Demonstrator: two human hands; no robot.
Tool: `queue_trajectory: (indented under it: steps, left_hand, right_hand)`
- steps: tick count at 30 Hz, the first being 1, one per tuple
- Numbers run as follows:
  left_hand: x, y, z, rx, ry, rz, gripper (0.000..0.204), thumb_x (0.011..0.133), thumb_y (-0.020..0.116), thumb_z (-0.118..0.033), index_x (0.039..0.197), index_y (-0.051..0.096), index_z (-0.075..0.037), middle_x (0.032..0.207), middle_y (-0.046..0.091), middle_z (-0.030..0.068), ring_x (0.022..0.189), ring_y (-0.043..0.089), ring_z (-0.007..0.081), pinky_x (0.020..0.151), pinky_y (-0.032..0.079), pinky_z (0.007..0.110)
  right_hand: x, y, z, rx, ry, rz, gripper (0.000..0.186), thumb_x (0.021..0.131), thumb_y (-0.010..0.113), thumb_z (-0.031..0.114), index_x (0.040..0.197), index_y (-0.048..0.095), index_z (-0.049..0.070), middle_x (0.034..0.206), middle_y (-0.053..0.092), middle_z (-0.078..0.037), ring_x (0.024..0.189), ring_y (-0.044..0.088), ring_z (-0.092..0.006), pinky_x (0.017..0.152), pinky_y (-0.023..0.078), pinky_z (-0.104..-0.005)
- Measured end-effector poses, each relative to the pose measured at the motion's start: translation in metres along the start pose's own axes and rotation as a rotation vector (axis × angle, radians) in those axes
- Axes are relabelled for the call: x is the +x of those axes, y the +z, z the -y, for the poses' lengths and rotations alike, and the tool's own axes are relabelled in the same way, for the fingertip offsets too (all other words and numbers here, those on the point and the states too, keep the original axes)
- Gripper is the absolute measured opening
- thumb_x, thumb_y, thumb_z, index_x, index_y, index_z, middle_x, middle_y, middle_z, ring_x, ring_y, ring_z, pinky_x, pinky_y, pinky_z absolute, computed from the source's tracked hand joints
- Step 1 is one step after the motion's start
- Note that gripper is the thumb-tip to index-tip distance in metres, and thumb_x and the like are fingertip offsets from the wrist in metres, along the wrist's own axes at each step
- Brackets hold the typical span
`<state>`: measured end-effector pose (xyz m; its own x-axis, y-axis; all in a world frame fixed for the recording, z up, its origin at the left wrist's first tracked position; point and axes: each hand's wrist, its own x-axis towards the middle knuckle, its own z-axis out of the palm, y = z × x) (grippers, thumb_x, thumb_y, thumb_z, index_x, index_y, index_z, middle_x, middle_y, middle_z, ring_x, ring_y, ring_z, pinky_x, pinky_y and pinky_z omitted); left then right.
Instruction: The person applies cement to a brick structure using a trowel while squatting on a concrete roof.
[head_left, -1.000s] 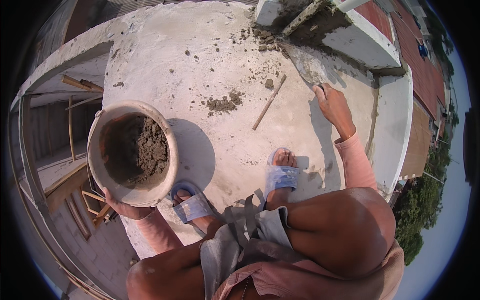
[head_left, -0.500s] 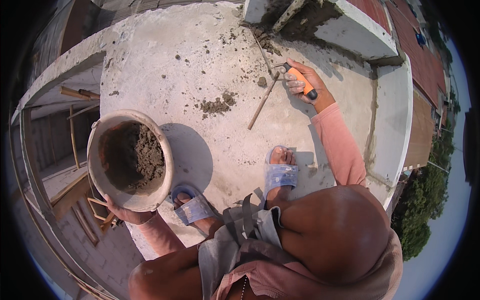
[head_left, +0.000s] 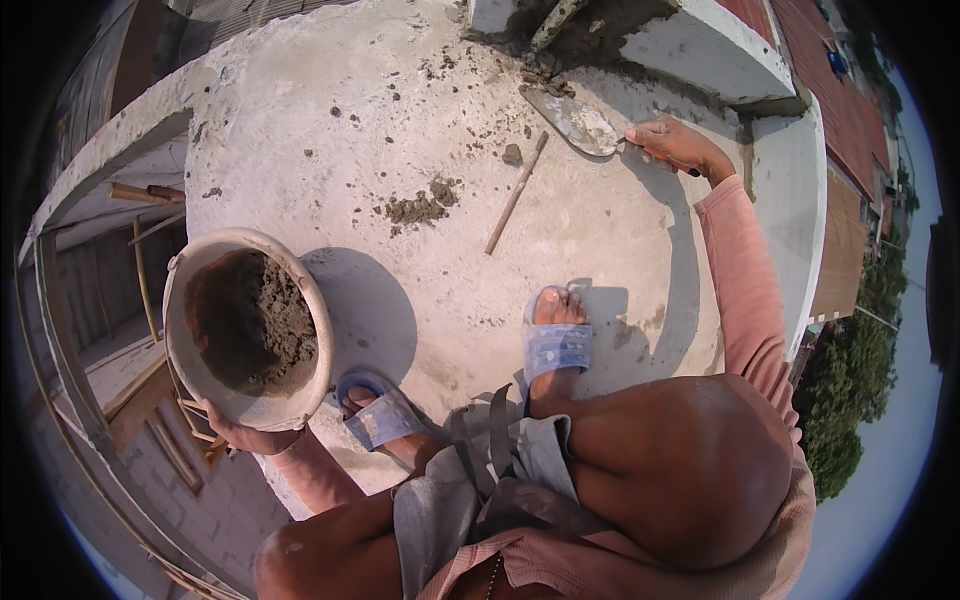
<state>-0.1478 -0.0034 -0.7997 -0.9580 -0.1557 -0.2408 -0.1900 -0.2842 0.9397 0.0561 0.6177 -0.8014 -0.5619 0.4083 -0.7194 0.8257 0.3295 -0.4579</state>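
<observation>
from the head view, looking down past bent knees: the person crouches on a pale concrete slab (head_left: 330, 110) at a roof edge, feet in blue slide sandals (head_left: 556, 345). the left hand (head_left: 250, 436) cups the underside of a round, worn metal pan of grey mortar (head_left: 247, 325), fingers wrapped under its near rim, holding it up off the slab at the left. the right hand (head_left: 672, 143) is stretched far forward and closed around the handle of a pointed steel trowel (head_left: 575, 118), whose blade lies flat near a grey block wall (head_left: 700, 50) with wet mortar heaped at its foot. a thin wooden stick (head_left: 516, 192) lies loose on the slab between, beside a small spill of mortar (head_left: 418, 205). the hands are well apart.

to do this well, i'd judge the blade should stay low and flat so it gathers mortar cleanly, and the pan level, since it is heavy on one palm and sits out over the drop.
</observation>
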Motion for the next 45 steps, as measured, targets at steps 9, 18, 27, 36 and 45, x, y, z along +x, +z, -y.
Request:
queue_trajectory:
  steps: [9, 18, 27, 36, 45]
  left_hand:
    - [-0.002, 0.004, -0.01, -0.187, -0.043, 0.042, 0.051, 0.102, 0.045, -0.038, 0.136, 0.052, 0.0, 0.137, 0.057, 0.0171, 0.124, 0.056, 0.0293, 0.107, 0.045, 0.044]
    - [0.001, -0.009, -0.004, -0.24, -0.07, 0.08, 0.055, 0.102, 0.042, -0.041, 0.141, 0.049, -0.002, 0.14, 0.055, 0.0166, 0.128, 0.053, 0.0303, 0.109, 0.043, 0.046]
    - [0.0, 0.011, -0.011, -0.271, 0.052, 0.028, 0.047, 0.107, 0.042, -0.037, 0.136, 0.051, -0.001, 0.131, 0.061, 0.0125, 0.119, 0.06, 0.022, 0.103, 0.048, 0.038]
    - [-0.014, 0.024, -0.015, -0.252, 0.005, 0.044, 0.049, 0.106, 0.046, -0.034, 0.139, 0.049, 0.001, 0.133, 0.06, 0.0134, 0.121, 0.06, 0.0226, 0.105, 0.048, 0.038]
    - [-0.01, 0.034, -0.016, -0.406, -0.114, 0.04, 0.043, 0.105, 0.047, -0.031, 0.136, 0.051, -0.001, 0.131, 0.061, 0.0127, 0.117, 0.063, 0.0231, 0.099, 0.052, 0.039]
  right_hand:
    - [0.047, -0.014, 0.021, -0.289, -0.051, -0.161, 0.064, 0.093, 0.055, 0.065, 0.116, 0.069, 0.007, 0.102, 0.068, -0.008, 0.092, 0.062, -0.0227, 0.085, 0.048, -0.0358]
    - [-0.008, 0.015, 0.046, -0.325, -0.387, -0.456, 0.047, 0.1, 0.055, 0.047, 0.109, 0.067, 0.003, 0.093, 0.066, -0.012, 0.086, 0.059, -0.0253, 0.082, 0.046, -0.0347]
    - [-0.109, 0.113, 0.206, -0.157, -0.862, -0.402, 0.031, 0.099, 0.059, 0.02, 0.121, 0.065, -0.001, 0.09, 0.06, -0.007, 0.073, 0.051, -0.0151, 0.064, 0.041, -0.0291]
    - [-0.137, 0.169, 0.321, -0.928, -1.427, -0.493, 0.046, 0.081, 0.076, 0.012, 0.126, 0.067, 0.008, 0.107, 0.067, -0.009, 0.095, 0.064, -0.0273, 0.078, 0.053, -0.0379]
    - [-0.093, 0.236, 0.331, -1.227, -1.328, -0.152, 0.029, 0.084, 0.069, 0.022, 0.112, 0.07, 0.012, 0.11, 0.061, -0.003, 0.104, 0.059, -0.022, 0.089, 0.05, -0.0361]
